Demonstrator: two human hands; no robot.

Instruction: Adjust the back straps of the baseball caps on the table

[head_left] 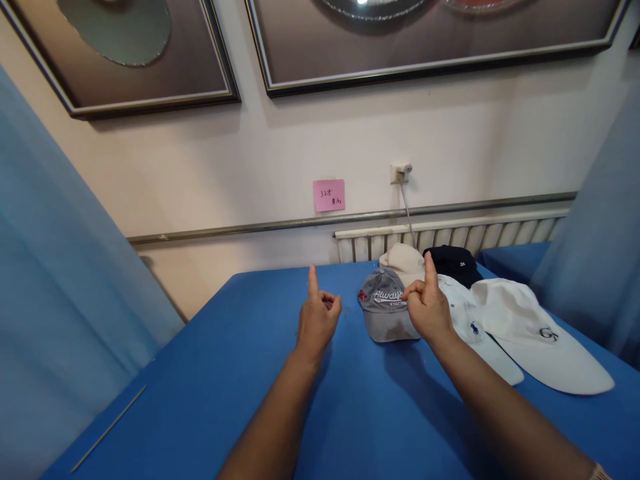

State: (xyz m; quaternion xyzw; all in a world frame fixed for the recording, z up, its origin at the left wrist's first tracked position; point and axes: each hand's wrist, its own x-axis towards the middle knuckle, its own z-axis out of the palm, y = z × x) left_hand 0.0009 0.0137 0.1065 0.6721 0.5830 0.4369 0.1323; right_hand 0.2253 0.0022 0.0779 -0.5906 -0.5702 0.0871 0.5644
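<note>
Both my hands are raised over a blue table (240,373). My left hand (317,320) has its index finger pointing up and the other fingers curled in, holding nothing. My right hand (428,305) makes the same shape, index finger up, the rest folded, empty. It hovers just in front of a grey cap (384,308) with white lettering. Behind that lie a beige cap (404,260) and a dark navy cap (453,260). To the right lie two white caps (537,337), (470,320).
A pink sticky note (329,195) hangs on the cream wall beside a socket with a cord (401,173). A white radiator (450,237) runs behind the table. Blue curtains (60,307) flank both sides. Framed pictures (430,40) hang above.
</note>
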